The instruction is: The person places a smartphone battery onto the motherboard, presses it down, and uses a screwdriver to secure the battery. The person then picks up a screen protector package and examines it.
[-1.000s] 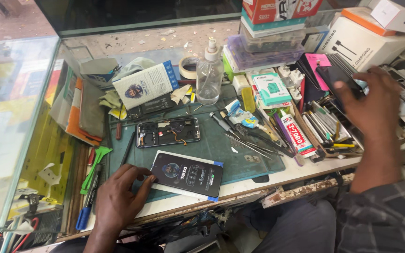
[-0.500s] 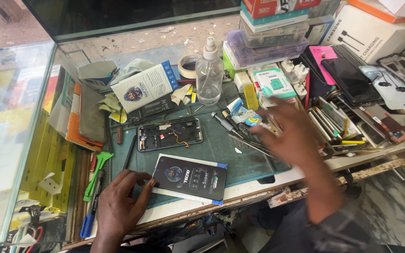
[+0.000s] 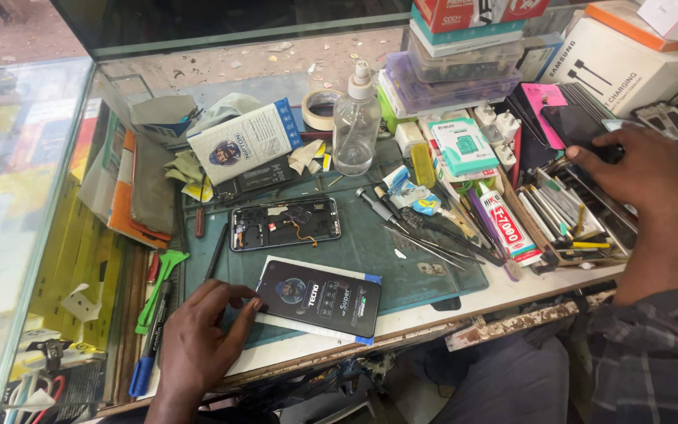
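From the head view, my left hand (image 3: 198, 345) lies flat, fingers loosely apart, touching the boxed screen (image 3: 319, 298) at the table's front edge. My right hand (image 3: 637, 169) closes on a dark phone (image 3: 582, 129) near the right edge, beside the tray (image 3: 547, 251).

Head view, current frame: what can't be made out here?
- Right hand: its palm covers whatever lies beneath; grip on the dark phone unclear.
- Opened phone: internal parts too small to identify.
- White box: cut off by the top edge.
- Left hand: wrist cut off by the bottom edge.
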